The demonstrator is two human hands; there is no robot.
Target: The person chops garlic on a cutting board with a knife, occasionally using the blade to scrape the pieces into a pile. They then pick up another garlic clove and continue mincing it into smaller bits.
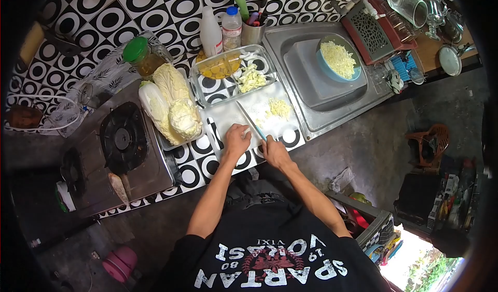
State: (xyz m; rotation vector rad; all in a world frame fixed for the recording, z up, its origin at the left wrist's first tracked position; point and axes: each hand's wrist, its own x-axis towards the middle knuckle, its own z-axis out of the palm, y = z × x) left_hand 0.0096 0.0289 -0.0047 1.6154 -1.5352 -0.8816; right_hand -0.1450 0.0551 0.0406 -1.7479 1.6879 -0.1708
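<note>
The right hand [274, 152] gripped a teal-handled knife [251, 121] over the white cutting board [233, 114] on the tabletop; the left hand [236, 141] pressed flat on the board, near chopped pale cabbage [279, 107].

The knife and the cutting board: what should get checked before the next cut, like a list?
1. Right hand grips the knife by its handle: ok.
2. Left hand rests on the cutting board, beside the blade; whether its fingers are tucked clear: cannot tell.
3. Something under the left hand to cut: cannot tell, the hand hides it.
4. Chopped pile lies on the board's far side, off the blade's line: ok.
5. Glass dish behind the board has bare space: ok.
6. Cabbage sits on its tray beside the board, off the cutting area: ok.
</note>
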